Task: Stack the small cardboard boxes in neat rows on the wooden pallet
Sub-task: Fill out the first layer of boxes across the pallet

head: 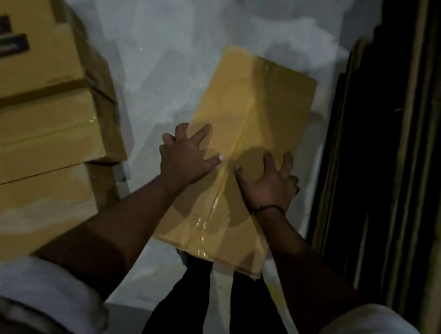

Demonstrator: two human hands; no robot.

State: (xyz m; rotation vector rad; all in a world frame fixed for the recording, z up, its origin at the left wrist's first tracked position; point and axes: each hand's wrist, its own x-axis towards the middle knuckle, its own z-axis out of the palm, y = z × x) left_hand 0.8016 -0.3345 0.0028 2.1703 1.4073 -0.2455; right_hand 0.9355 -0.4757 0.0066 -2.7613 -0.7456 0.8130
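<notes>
A taped yellow-brown cardboard box [255,108] lies on the grey floor in the middle of the view, a clear tape seam running along its top. My left hand [186,155] rests on the top near the box's left edge, fingers spread. My right hand [269,181] presses on the top at the right of the seam, fingers spread too, with a dark band on the wrist. Several similar boxes [35,118] are stacked in a row at the left. No wooden pallet is visible.
Upright flat cardboard sheets [405,168] stand in a dark row along the right side. Pale grey floor [161,40] stretches between the left stack and the middle box. My dark trouser legs [218,312] show below the box.
</notes>
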